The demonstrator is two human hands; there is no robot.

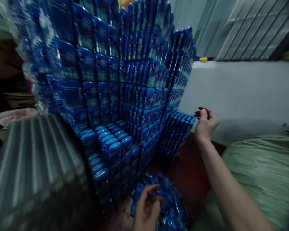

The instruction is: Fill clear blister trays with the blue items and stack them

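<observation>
A tall stepped stack of blue bottles (125, 80) fills the left and middle of the head view. At its foot lies a loose heap of the same blue bottles (170, 200). My left hand (146, 208) is low in the frame, its fingers curled round a blue bottle at the heap's near edge. My right hand (205, 123) is raised at the right end of the stack, beside the low row of bottle caps (183, 117). Its fingers are bent in a loose pinch, and I cannot make out anything in them.
A ribbed grey pack (36, 166) looms at the near left. A green woven sack (262, 170) lies at the right. Behind it runs a pale wall (243, 93) with corrugated sheeting (255, 29) above. Dark reddish floor (190, 173) shows between the stack and the sack.
</observation>
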